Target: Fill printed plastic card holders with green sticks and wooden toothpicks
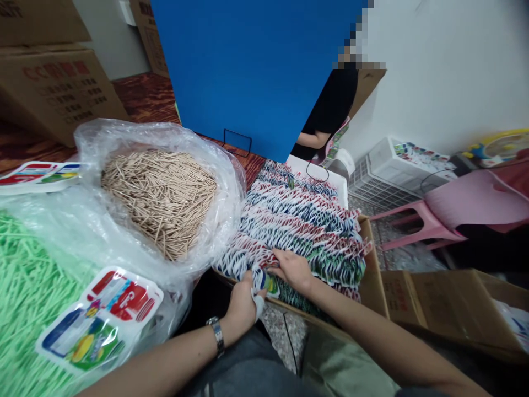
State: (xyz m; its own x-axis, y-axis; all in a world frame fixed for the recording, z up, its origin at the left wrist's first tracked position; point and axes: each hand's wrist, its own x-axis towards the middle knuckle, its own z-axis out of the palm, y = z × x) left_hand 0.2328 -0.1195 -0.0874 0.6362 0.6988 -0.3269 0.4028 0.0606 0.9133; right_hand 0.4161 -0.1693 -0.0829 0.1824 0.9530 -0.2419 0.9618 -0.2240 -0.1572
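Rows of printed white, red, blue and green plastic packets (297,220) stand packed on edge in a cardboard box (374,275) in front of me. My left hand (242,306), with a metal watch on its wrist, is closed around several of these packets (270,284) at the box's near edge. Just to the right, my right hand (294,271) reaches over the near rows, its fingers bent and pinching at the packets' edges. The fingertips are partly hidden among the packets.
At left, clear bags hold wooden sticks (165,193) and light green sticks (28,309), with flat printed packets (103,320) on top. A blue panel (256,71) rises behind. A co-worker (330,110) is beyond it. At right are a pink chair (475,201), white crates (405,165) and a carton (446,303).
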